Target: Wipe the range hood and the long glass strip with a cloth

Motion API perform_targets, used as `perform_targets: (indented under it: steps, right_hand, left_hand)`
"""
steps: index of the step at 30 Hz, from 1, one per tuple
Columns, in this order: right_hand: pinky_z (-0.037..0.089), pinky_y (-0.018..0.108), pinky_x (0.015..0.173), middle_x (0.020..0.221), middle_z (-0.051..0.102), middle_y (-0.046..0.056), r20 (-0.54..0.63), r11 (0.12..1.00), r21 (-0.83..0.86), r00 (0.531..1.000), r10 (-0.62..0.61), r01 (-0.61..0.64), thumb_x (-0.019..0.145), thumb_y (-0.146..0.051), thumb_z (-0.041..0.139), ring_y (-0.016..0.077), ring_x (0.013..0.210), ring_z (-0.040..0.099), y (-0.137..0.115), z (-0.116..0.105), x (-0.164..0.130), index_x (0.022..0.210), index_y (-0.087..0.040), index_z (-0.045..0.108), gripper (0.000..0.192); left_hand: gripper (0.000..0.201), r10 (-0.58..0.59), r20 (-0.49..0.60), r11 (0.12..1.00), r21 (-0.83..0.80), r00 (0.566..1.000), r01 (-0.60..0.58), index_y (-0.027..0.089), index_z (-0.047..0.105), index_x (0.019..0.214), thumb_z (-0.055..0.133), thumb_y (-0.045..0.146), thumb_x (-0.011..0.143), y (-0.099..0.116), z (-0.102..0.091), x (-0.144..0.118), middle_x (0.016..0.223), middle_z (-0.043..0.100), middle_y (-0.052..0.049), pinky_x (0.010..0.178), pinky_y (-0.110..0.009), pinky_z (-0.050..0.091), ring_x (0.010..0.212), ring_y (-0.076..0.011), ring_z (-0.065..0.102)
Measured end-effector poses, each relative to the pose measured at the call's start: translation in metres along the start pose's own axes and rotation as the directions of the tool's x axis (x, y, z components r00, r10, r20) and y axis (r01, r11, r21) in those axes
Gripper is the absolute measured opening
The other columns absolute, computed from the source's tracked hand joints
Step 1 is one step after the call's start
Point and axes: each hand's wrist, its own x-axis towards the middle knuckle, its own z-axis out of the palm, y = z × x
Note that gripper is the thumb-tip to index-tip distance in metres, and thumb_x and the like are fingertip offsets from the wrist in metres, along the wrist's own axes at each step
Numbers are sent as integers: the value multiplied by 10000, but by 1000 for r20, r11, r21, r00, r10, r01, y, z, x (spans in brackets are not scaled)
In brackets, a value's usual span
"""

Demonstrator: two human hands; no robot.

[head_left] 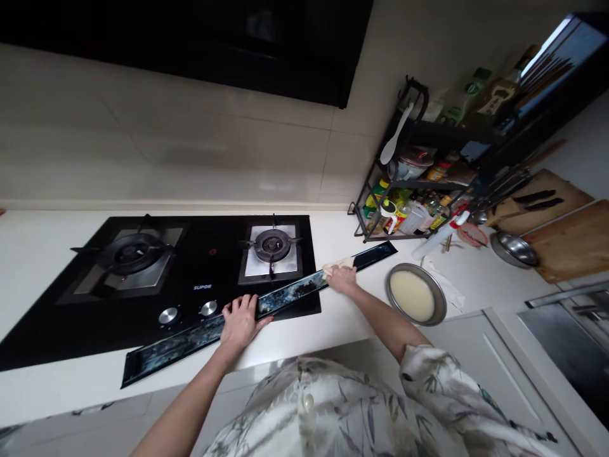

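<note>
A long, narrow black panel (290, 292) lies slantwise over the front of the gas stove (202, 254) and the white counter. Whitish wet smears cover most of its glossy face; its far right end looks darker and cleaner. My left hand (240, 322) grips the panel near its middle, fingers across the face and thumb along the near edge. Farther right, my right hand (343, 279) presses a pale cloth (339, 264) onto the panel, its fingers partly hidden by the cloth. Beside my right forearm stands a metal basin (441, 298) of cloudy, yellowish liquid.
A black rack (366, 236) with bottles and jars stands against the wall. Near it are a white spray bottle (440, 238), a metal bowl (514, 249) and cutting boards (571, 241). A dark range hood (285, 70) overhangs the stove.
</note>
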Motion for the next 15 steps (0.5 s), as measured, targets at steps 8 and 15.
perform_targets:
  steps: [8, 15]
  right_hand:
    - [295, 482, 1135, 1493, 532, 259, -63, 945, -19, 944, 325, -327, 1042, -156, 371, 338, 1437, 413, 108, -16, 56, 1441, -76, 638, 486]
    - [349, 502, 1159, 1422, 590, 223, 4, 922, 80, 925, 380, -379, 1049, -269, 505, 328, 1389, 484, 167, -21, 98, 1408, -86, 659, 431]
  left_hand:
    - [723, -1, 6, 999, 45, 1000, 1, 103, 610, 1482, 567, 591, 949, 0, 5, 0, 1456, 568, -242, 1093, -590, 369, 1333, -440, 483]
    - [764, -7, -14, 995, 99, 1000, 9, 94, 618, 1471, 578, 610, 910, -13, 17, -3, 1464, 576, -239, 1060, -535, 399, 1322, -424, 499]
